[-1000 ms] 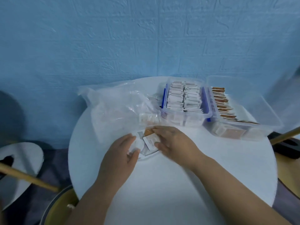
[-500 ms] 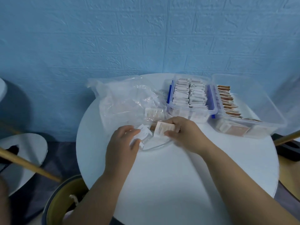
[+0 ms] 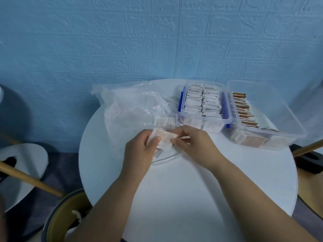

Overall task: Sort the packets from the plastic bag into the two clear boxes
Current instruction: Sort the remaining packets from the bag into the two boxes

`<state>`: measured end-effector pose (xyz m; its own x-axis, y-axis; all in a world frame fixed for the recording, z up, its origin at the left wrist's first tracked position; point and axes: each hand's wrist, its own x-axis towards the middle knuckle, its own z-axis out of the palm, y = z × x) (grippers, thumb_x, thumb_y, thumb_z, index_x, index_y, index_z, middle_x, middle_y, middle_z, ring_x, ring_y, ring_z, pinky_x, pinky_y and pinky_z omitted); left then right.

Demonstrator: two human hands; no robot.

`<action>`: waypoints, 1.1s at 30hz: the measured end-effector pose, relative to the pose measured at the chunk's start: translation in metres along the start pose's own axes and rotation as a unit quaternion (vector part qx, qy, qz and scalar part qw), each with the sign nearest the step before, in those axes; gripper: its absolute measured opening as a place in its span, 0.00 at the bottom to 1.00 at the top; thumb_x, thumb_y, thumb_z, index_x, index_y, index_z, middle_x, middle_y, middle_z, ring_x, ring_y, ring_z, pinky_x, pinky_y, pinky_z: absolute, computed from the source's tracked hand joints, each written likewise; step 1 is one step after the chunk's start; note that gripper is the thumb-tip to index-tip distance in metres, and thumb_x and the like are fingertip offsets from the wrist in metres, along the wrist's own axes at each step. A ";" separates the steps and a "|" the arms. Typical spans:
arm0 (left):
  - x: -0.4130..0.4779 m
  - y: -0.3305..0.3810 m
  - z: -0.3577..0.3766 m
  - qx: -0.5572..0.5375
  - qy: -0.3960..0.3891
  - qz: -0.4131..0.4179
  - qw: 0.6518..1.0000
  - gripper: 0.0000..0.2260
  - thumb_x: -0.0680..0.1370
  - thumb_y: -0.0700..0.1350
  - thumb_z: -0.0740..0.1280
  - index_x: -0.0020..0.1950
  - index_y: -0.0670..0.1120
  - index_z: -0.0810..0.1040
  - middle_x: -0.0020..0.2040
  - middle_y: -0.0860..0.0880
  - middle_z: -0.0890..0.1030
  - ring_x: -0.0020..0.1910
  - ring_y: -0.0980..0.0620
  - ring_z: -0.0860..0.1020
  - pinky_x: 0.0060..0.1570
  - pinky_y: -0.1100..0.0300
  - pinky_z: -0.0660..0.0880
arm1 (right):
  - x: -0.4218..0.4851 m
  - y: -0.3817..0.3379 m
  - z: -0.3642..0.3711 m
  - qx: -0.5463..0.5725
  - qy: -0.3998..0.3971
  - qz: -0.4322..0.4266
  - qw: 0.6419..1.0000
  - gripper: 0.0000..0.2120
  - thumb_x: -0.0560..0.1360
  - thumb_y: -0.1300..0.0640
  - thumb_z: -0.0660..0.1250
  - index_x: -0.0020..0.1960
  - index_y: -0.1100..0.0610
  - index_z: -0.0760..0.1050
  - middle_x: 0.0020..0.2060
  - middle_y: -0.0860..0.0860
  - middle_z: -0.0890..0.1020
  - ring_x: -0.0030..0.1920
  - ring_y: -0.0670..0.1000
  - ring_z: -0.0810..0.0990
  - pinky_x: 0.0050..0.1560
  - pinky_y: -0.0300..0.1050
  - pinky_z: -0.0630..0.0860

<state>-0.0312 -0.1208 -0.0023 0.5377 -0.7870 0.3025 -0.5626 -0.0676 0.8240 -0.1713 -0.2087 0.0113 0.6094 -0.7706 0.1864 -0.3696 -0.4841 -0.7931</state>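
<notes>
A crumpled clear plastic bag (image 3: 132,109) lies on the round white table (image 3: 183,198), its mouth toward me. Over that mouth, my left hand (image 3: 139,151) and my right hand (image 3: 194,145) together pinch a small stack of white and orange packets (image 3: 164,139). More packets (image 3: 164,121) show through the bag just behind. To the right stands a clear box with blue latches (image 3: 202,119), filled with white packets. Further right, a larger clear box (image 3: 272,137) holds a row of brown packets.
A blue textured wall rises right behind the table. A yellow bin (image 3: 64,219) sits on the floor at lower left beside a white stool (image 3: 21,165) with wooden legs. A black object (image 3: 311,159) lies on the floor at the right.
Both hands have come together over the bag's mouth; the packet my right hand held now sits against those in my left. The camera view shifted slightly.
</notes>
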 end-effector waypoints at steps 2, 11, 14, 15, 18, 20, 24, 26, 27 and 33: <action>0.005 -0.003 -0.004 0.046 0.061 0.027 0.997 0.06 0.78 0.42 0.64 0.52 0.41 0.74 0.40 0.48 0.78 0.41 0.44 0.78 0.34 0.64 0.64 | 0.001 0.007 0.001 -0.118 -0.027 -0.026 0.992 0.09 0.74 0.60 0.67 0.53 0.54 0.78 0.50 0.47 0.80 0.45 0.46 0.76 0.53 0.34 0.71; 0.014 -0.003 0.003 0.003 0.111 -0.055 0.992 0.11 0.81 0.44 0.57 0.60 0.39 0.66 0.58 0.40 0.78 0.53 0.40 0.78 0.42 0.60 0.72 | 0.008 0.014 0.014 -0.266 -0.072 -0.017 0.961 0.30 0.74 0.46 0.65 0.73 0.50 0.61 0.69 0.49 0.69 0.68 0.50 0.64 0.64 0.39 0.60; 0.011 -0.007 0.004 0.002 0.092 -0.056 0.994 0.12 0.81 0.46 0.57 0.61 0.41 0.67 0.59 0.42 0.78 0.54 0.41 0.79 0.40 0.64 0.71 | 0.009 0.013 0.012 -0.252 -0.038 -0.023 0.967 0.25 0.72 0.48 0.68 0.68 0.47 0.68 0.57 0.48 0.77 0.59 0.50 0.71 0.54 0.39 0.66; 0.011 -0.008 0.004 0.002 0.088 -0.056 0.995 0.12 0.81 0.46 0.57 0.61 0.42 0.67 0.59 0.42 0.78 0.54 0.42 0.79 0.39 0.65 0.71 | 0.008 0.013 0.012 -0.259 -0.025 -0.037 0.965 0.22 0.73 0.50 0.68 0.66 0.48 0.70 0.54 0.48 0.79 0.57 0.51 0.73 0.52 0.40 0.67; 0.010 -0.011 0.003 0.006 0.081 -0.052 0.995 0.12 0.81 0.46 0.57 0.62 0.43 0.68 0.58 0.43 0.79 0.53 0.43 0.79 0.38 0.67 0.70 | 0.005 0.015 0.009 -0.227 0.018 -0.059 0.972 0.13 0.74 0.54 0.66 0.59 0.51 0.77 0.47 0.49 0.82 0.49 0.51 0.78 0.48 0.42 0.71; 0.010 -0.011 0.003 0.005 0.083 -0.048 0.995 0.12 0.81 0.46 0.57 0.61 0.43 0.68 0.57 0.44 0.79 0.52 0.44 0.79 0.39 0.67 0.70 | 0.005 0.016 0.002 -0.121 0.054 -0.032 0.991 0.09 0.75 0.57 0.66 0.55 0.53 0.80 0.43 0.49 0.83 0.43 0.49 0.79 0.46 0.41 0.73; 0.009 -0.010 0.003 0.002 0.090 -0.040 0.995 0.11 0.81 0.46 0.57 0.61 0.42 0.69 0.55 0.45 0.80 0.50 0.45 0.79 0.36 0.73 0.68 | 0.006 0.011 -0.007 0.123 0.080 0.057 0.988 0.09 0.77 0.61 0.64 0.49 0.49 0.77 0.41 0.49 0.82 0.39 0.50 0.79 0.40 0.42 0.78; 0.008 -0.007 0.002 0.002 0.090 -0.032 0.995 0.11 0.81 0.45 0.57 0.61 0.42 0.69 0.51 0.48 0.78 0.46 0.49 0.78 0.34 0.74 0.67 | 0.004 0.005 -0.008 0.207 0.058 0.073 0.974 0.10 0.77 0.63 0.63 0.48 0.49 0.77 0.38 0.48 0.81 0.35 0.46 0.78 0.35 0.39 0.78; 0.007 -0.005 0.002 -0.003 0.089 -0.023 0.996 0.11 0.81 0.45 0.57 0.60 0.42 0.69 0.49 0.50 0.77 0.45 0.51 0.76 0.34 0.76 0.68 | 0.003 0.002 -0.008 0.222 0.044 0.071 0.972 0.10 0.76 0.64 0.64 0.48 0.49 0.77 0.36 0.46 0.81 0.34 0.44 0.78 0.33 0.38 0.77; -0.008 0.012 0.010 -0.088 0.021 -0.011 0.996 0.07 0.80 0.49 0.56 0.54 0.50 0.70 0.46 0.52 0.79 0.41 0.58 0.78 0.35 0.76 0.70 | 0.002 -0.003 0.006 0.240 0.040 0.066 0.968 0.07 0.71 0.64 0.71 0.42 0.54 0.75 0.32 0.51 0.80 0.28 0.48 0.74 0.28 0.37 0.73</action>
<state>-0.0481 -0.1218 0.0003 0.5769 -0.7596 0.3005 -0.4331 0.0275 0.9009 -0.1646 -0.2064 0.0107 0.5165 -0.8512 0.0936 -0.0612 -0.1457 -0.9874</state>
